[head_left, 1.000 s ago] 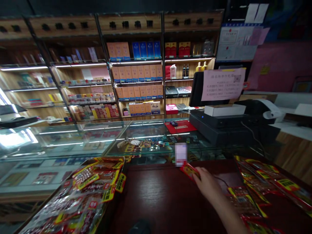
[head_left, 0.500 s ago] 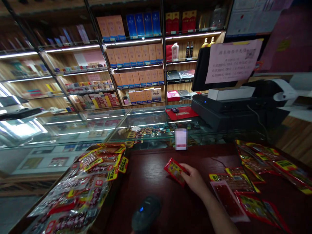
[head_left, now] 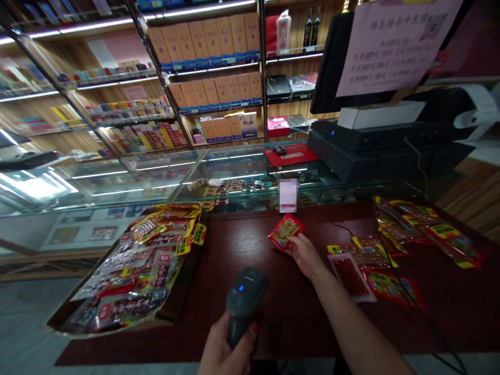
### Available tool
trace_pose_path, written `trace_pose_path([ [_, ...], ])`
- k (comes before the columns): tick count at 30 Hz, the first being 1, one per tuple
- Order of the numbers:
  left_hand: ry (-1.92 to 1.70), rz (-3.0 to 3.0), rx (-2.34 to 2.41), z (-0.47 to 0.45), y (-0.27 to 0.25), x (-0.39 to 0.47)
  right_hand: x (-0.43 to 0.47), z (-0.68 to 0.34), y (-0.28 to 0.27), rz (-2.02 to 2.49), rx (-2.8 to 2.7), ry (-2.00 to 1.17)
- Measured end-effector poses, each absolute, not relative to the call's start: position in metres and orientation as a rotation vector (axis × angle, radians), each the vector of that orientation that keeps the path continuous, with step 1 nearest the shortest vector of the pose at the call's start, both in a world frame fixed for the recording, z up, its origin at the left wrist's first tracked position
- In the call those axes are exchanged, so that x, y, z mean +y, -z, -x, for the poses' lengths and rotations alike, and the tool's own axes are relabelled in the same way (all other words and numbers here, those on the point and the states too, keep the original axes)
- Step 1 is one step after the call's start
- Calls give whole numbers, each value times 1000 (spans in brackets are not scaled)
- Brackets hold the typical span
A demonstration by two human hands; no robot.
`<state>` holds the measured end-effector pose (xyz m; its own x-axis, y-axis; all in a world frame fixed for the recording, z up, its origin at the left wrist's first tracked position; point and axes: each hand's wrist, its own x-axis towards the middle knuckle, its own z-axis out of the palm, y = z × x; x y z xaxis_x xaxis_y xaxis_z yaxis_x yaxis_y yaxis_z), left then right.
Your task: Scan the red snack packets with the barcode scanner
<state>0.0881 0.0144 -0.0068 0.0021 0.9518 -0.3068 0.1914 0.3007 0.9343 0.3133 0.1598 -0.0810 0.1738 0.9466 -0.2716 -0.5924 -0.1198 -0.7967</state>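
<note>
My left hand [head_left: 226,350] is wrapped around the handle of a dark grey barcode scanner [head_left: 247,292]. A blue light glows on top of the scanner's head. Farther forward, my right hand [head_left: 306,255] pinches the near edge of a small red and yellow snack packet [head_left: 284,230], held over the brown tabletop [head_left: 219,323]. To the right of my right arm lie more snack packets, among them a clear packet with dark red contents [head_left: 352,277] and a red and yellow-green packet [head_left: 385,286].
An open carton [head_left: 164,316] full of packaged snacks stands at the left. More packets [head_left: 429,224] lie at the far right, with a black cable nearby. Behind are a glass counter [head_left: 234,164], a monitor [head_left: 332,67] and shelves of boxed goods.
My left hand has come into view with the scanner, which sits higher in the picture. The packet in my right hand has turned to another angle. The view has tilted down.
</note>
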Motion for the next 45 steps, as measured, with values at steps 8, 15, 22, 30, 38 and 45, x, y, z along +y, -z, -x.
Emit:
trace_pose_path([
  [8,-793,-1181,1452,-86,8,13,164,-314,83,1007,-474,-1393],
  [15,-788,-1233,1448,-86,1,11,162,-315,79,1027,-489,-1404],
  [22,-790,-1306,1449,-84,-2,12,163,-317,91,984,-538,-1415],
  [30,-717,-1378,1344,-86,6,26,165,-315,95,1011,-506,-1406],
  [38,-723,-1441,1311,-90,10,30,165,-315,94,973,-542,-1418],
  [45,-715,-1536,1316,-95,16,41,168,-315,100,984,-554,-1405],
])
